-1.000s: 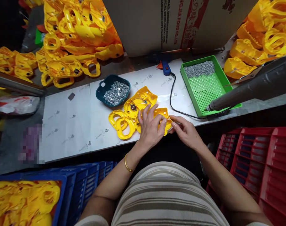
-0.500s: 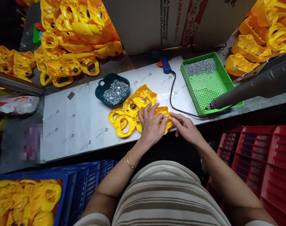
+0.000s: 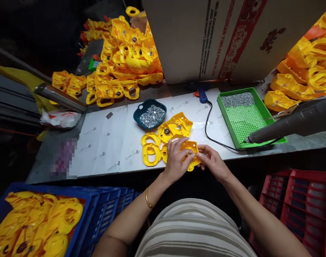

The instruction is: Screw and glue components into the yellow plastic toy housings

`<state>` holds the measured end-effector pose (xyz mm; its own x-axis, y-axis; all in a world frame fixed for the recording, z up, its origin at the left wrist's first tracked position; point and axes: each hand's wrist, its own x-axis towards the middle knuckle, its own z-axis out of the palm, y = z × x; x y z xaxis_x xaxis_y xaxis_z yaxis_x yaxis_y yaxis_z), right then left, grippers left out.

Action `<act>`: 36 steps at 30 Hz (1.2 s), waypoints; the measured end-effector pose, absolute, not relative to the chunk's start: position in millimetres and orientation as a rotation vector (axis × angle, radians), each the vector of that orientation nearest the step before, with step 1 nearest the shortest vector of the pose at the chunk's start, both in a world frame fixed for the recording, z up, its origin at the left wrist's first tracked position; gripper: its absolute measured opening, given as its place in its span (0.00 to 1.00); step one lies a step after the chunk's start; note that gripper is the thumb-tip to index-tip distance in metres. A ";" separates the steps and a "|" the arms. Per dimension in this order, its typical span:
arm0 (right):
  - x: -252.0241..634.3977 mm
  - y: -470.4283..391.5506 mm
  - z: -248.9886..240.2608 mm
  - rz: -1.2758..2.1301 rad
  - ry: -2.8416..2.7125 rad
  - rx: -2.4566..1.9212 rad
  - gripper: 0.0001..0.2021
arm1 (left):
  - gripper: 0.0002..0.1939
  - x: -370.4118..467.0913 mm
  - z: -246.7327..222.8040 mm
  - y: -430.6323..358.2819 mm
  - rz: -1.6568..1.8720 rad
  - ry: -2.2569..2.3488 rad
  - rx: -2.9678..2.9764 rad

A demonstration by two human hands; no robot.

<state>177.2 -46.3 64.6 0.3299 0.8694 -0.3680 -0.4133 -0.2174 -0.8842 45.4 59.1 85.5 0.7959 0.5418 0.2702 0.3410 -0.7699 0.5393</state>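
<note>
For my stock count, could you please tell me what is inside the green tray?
Small metal pieces lie at the far end of the green tray, hiding what is beneath. Nearer, bare holed floor shows, partly covered by the grey tool.

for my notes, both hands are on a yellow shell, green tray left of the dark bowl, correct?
In the head view, the green tray is right of the dark bowl, not left; left hand and right hand are on a yellow shell.

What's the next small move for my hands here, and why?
Probably steady the nearer yellow shell with your left hand while your right hand adjusts its end. Both hands meet there, and its near side appears to overhang the white work surface.
</note>
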 end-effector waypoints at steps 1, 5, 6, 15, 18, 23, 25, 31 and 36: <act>178.1 -46.5 64.1 1.275 -0.486 -1.315 0.25 | 0.06 44.7 85.4 64.5 0.581 0.610 2.513; 181.3 -49.2 70.2 1.366 -0.587 -1.341 0.25 | 0.18 40.2 91.6 84.8 0.511 0.428 2.525; 181.3 -49.6 72.9 1.387 -0.612 -1.341 0.24 | 0.22 38.8 93.3 88.9 0.479 0.382 2.539; 187.9 -37.3 78.5 1.413 -0.742 -1.349 0.22 | 0.23 44.8 77.3 112.6 0.527 0.152 2.611; 207.2 -29.3 90.3 1.420 -0.912 -1.558 0.25 | 0.24 51.9 71.6 115.0 0.530 0.189 2.634; 233.4 34.5 128.3 0.551 -1.250 -1.976 0.15 | 0.25 53.8 73.8 113.2 0.626 0.237 2.668; 233.3 78.3 133.7 0.349 -1.343 -2.039 0.12 | 0.24 49.8 78.4 113.3 0.696 0.246 2.693; 226.4 164.3 112.8 0.555 -1.413 -2.129 0.12 | 0.11 29.0 94.4 121.4 0.834 0.470 2.715; 245.1 136.4 102.6 0.632 -1.323 -1.973 0.14 | 0.08 33.8 97.6 142.1 0.948 0.736 2.595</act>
